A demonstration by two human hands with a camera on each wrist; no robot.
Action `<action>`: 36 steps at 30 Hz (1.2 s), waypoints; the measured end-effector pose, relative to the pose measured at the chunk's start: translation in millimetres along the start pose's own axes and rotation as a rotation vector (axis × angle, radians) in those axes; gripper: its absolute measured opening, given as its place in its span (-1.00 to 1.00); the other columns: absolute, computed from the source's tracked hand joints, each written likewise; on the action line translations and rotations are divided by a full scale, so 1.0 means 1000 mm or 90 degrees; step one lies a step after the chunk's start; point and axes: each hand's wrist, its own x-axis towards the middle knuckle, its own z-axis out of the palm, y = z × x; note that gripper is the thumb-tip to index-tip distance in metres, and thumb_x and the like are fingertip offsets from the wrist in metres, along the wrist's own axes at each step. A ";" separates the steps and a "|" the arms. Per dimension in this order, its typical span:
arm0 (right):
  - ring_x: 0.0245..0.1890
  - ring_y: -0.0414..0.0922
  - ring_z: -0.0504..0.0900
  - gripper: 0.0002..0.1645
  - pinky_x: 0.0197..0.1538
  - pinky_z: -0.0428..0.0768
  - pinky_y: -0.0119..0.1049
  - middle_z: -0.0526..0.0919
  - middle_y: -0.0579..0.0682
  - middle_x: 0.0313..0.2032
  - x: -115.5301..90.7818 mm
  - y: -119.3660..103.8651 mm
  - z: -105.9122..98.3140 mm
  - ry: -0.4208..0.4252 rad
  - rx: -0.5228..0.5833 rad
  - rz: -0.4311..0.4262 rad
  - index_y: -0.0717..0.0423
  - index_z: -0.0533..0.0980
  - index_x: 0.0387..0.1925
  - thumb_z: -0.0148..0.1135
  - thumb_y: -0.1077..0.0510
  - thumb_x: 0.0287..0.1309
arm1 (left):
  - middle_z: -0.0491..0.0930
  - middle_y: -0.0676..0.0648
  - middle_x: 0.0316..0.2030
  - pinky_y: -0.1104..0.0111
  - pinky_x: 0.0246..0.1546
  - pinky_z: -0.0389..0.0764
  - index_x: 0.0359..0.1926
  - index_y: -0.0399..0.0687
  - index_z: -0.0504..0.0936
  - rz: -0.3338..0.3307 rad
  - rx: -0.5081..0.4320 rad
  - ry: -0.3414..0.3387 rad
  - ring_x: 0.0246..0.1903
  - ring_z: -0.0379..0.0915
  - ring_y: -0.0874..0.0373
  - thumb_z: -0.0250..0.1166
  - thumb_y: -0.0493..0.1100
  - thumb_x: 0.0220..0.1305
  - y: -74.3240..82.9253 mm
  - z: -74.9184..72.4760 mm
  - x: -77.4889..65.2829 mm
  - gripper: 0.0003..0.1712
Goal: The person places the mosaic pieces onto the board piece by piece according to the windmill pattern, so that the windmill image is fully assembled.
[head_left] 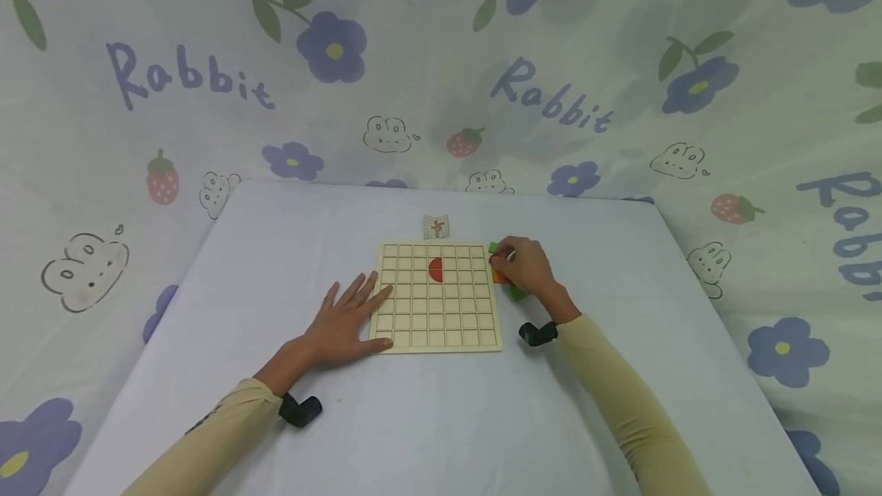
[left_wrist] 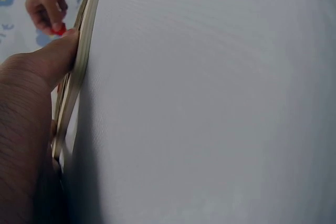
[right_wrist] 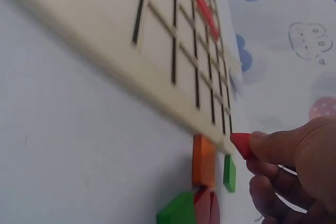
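A square wooden grid board (head_left: 441,321) lies on the white table, its top divided into small cells. Two red quarter-round pieces (head_left: 436,269) sit side by side in its upper middle, making a half disc. My left hand (head_left: 342,325) rests with spread fingers on the board's left edge; in the left wrist view its thumb (left_wrist: 60,51) lies over the rim. Just off the board's right side, my right hand (head_left: 529,266) pinches a small red block (right_wrist: 242,145) between thumb and fingertips. The block's far part is hidden by the fingers.
Beside the board's right edge lie an orange block (right_wrist: 203,162), a small green block (right_wrist: 229,173), a larger green block (right_wrist: 178,210) and dark red pieces (right_wrist: 206,206). A small patterned card (head_left: 436,227) lies behind the board. Patterned cloth (head_left: 413,60) hangs behind the table.
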 end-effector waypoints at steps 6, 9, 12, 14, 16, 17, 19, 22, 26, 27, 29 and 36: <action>-0.38 -0.13 0.62 -0.84 -0.34 0.58 -0.27 0.72 -0.05 -0.30 0.006 -0.011 0.015 -0.008 0.052 -0.027 0.11 0.70 -0.22 0.39 0.13 0.19 | -0.14 -0.20 0.53 -0.26 0.31 -0.29 0.55 0.06 0.06 0.005 -0.009 0.011 0.49 -0.28 -0.17 0.10 0.53 0.18 0.001 0.000 0.000 0.09; -0.37 -0.11 0.64 -0.85 -0.33 0.60 -0.24 0.73 -0.04 -0.28 0.008 -0.020 0.023 -0.035 0.078 -0.056 0.13 0.72 -0.22 0.39 0.16 0.19 | -0.14 -0.19 0.53 -0.26 0.31 -0.29 0.55 0.06 0.06 0.004 -0.008 0.006 0.49 -0.29 -0.17 0.10 0.53 0.18 0.002 -0.001 0.000 0.10; -0.37 -0.12 0.64 -0.86 -0.28 0.60 -0.24 0.73 -0.05 -0.28 0.009 -0.027 0.032 -0.060 0.093 -0.084 0.14 0.72 -0.23 0.38 0.18 0.19 | -0.16 -0.18 0.54 -0.25 0.32 -0.30 0.56 0.08 0.03 -0.002 0.001 -0.004 0.49 -0.30 -0.15 0.08 0.55 0.18 0.003 -0.002 0.001 0.11; -0.36 -0.14 0.62 -0.86 -0.28 0.59 -0.26 0.73 -0.07 -0.28 0.010 -0.032 0.038 -0.072 0.092 -0.093 0.12 0.72 -0.23 0.37 0.17 0.20 | -0.17 -0.17 0.54 -0.24 0.33 -0.30 0.56 0.09 0.03 -0.004 0.005 -0.007 0.49 -0.30 -0.15 0.07 0.56 0.17 0.003 -0.002 0.001 0.11; -0.36 -0.16 0.60 -0.88 -0.28 0.58 -0.27 0.73 -0.09 -0.29 0.010 -0.035 0.043 -0.075 0.080 -0.103 0.09 0.72 -0.24 0.37 0.16 0.20 | -0.17 -0.17 0.54 -0.24 0.33 -0.29 0.56 0.10 0.03 -0.006 0.010 -0.009 0.50 -0.30 -0.14 0.07 0.56 0.17 0.003 -0.002 0.001 0.11; -0.37 -0.16 0.60 -0.89 -0.29 0.58 -0.27 0.72 -0.11 -0.30 0.010 -0.036 0.045 -0.077 0.078 -0.104 0.08 0.72 -0.25 0.37 0.16 0.20 | -0.17 -0.17 0.54 -0.24 0.33 -0.29 0.56 0.10 0.03 -0.006 0.011 -0.009 0.50 -0.30 -0.14 0.07 0.56 0.17 0.003 -0.002 0.001 0.11; -0.34 -0.18 0.59 -0.91 -0.26 0.57 -0.28 0.71 -0.12 -0.32 0.010 -0.038 0.048 -0.075 0.051 -0.126 0.07 0.74 -0.28 0.39 0.17 0.18 | -0.16 -0.18 0.54 -0.24 0.33 -0.28 0.56 0.09 0.04 -0.005 0.010 -0.007 0.49 -0.30 -0.15 0.08 0.55 0.17 0.003 -0.003 0.001 0.11; -0.28 -0.17 0.58 -0.94 -0.21 0.55 -0.25 0.67 -0.12 -0.34 0.008 -0.038 0.050 -0.070 0.028 -0.155 0.07 0.76 -0.32 0.43 0.20 0.14 | -0.15 -0.18 0.53 -0.24 0.33 -0.29 0.56 0.08 0.04 -0.005 0.006 -0.005 0.49 -0.29 -0.15 0.09 0.54 0.18 0.003 -0.003 0.001 0.10; -0.23 -0.19 0.55 -0.91 -0.17 0.54 -0.24 0.66 -0.15 -0.32 0.006 -0.037 0.051 -0.074 0.022 -0.166 0.05 0.76 -0.28 0.43 0.19 0.15 | -0.15 -0.18 0.53 -0.24 0.32 -0.29 0.55 0.07 0.05 -0.005 0.003 0.002 0.49 -0.29 -0.15 0.10 0.53 0.18 0.003 -0.003 0.000 0.10; -0.23 -0.20 0.55 -0.89 -0.18 0.54 -0.25 0.66 -0.16 -0.31 0.005 -0.036 0.051 -0.075 0.023 -0.161 0.04 0.76 -0.26 0.42 0.18 0.16 | -0.15 -0.18 0.53 -0.24 0.32 -0.29 0.55 0.08 0.05 -0.004 0.004 0.002 0.49 -0.30 -0.15 0.10 0.53 0.18 0.003 -0.003 0.000 0.10; -0.23 -0.21 0.55 -0.86 -0.17 0.54 -0.27 0.66 -0.17 -0.30 0.004 -0.036 0.050 -0.076 0.029 -0.155 0.04 0.74 -0.21 0.41 0.16 0.18 | -0.15 -0.18 0.53 -0.25 0.32 -0.28 0.56 0.08 0.05 -0.003 0.004 0.003 0.49 -0.30 -0.15 0.10 0.53 0.18 0.003 -0.003 0.000 0.10; -0.33 -0.15 0.54 -0.85 -0.24 0.54 -0.23 0.63 -0.13 -0.33 0.000 -0.027 0.041 -0.050 0.049 -0.132 0.09 0.72 -0.19 0.37 0.21 0.18 | -0.17 -0.16 0.54 -0.23 0.33 -0.30 0.56 0.09 0.02 -0.008 0.010 -0.009 0.50 -0.32 -0.13 0.07 0.55 0.18 0.004 -0.003 0.000 0.11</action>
